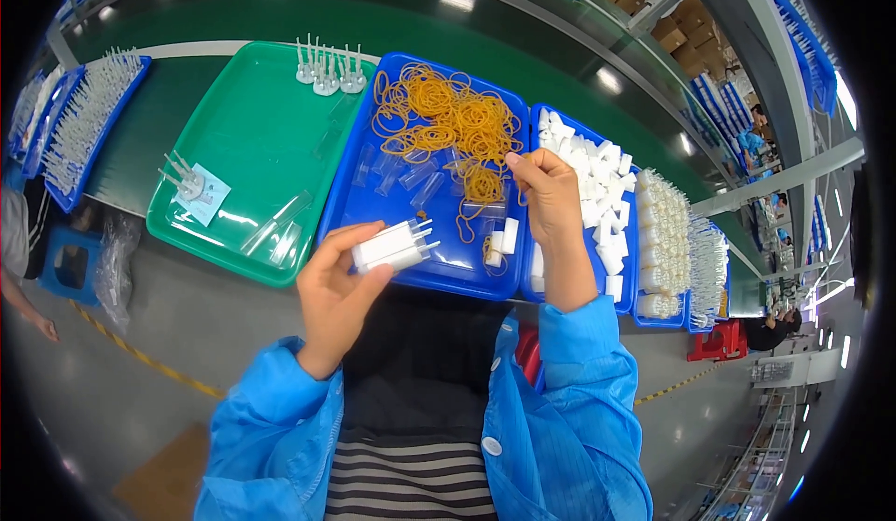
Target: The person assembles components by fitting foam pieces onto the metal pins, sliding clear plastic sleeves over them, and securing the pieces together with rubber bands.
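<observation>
white pieces (pixel 392 247), amber bands (pixel 448 110) — blue tray (pixel 457 266), green tray (pixel 266 129) — grey-striped shirt (pixel 411 479)

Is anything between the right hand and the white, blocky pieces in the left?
Nothing visible stands between the right hand and the white, blocky pieces; the tangled yellow-brown rubber bands lie in the blue plastic tray below.

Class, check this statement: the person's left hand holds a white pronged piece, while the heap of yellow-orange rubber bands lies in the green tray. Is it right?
Not quite: the rubber bands lie in the blue tray beside the green tray, as the head view shows. The left hand does hold a white pronged piece.
</observation>
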A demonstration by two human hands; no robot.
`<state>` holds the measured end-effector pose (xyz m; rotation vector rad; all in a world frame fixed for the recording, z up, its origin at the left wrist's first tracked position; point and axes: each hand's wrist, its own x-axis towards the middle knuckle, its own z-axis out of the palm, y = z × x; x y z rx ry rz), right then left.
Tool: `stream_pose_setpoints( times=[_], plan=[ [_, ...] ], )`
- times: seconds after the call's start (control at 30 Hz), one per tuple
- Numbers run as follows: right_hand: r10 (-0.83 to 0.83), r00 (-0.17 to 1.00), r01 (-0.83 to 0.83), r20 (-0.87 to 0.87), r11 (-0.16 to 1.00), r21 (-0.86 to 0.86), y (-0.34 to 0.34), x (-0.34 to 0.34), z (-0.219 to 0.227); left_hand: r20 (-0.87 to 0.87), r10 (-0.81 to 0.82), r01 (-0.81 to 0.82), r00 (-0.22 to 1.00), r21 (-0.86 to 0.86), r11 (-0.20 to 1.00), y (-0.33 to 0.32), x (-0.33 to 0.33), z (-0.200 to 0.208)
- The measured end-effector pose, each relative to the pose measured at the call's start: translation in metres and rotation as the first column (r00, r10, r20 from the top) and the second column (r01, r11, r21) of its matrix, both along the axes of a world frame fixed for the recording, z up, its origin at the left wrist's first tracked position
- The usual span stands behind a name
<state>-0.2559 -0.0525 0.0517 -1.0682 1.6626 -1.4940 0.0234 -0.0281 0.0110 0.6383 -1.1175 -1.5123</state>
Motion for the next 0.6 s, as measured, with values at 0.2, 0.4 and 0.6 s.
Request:
stream_pose_setpoints(
  times=[0.2, 0.4, 0.6],
  plan=[
    [-0.045, 0.698, 0.052, 0.714, 0.999, 0.012, 0.002, 0.002, 0.013, -0.289, -0.121, 0.206, 0.950, 0.283, 0.937, -0.006, -0.006, 0.012],
    [0.015, 0.947, 0.022, 0.321, 0.994, -0.111, 0.019, -0.015, -0.014, -0.412, -0.168, 0.339, 0.896, 0.388, 0.857, -0.001, -0.013, 0.017],
    [0.259, 0.469, -0.238, 0.844, 0.958, -0.162, 0.028, 0.020, 0.003, -0.404, -0.159, 0.335, 0.901, 0.413, 0.847, 0.001, -0.013, 0.011]
  ],
)
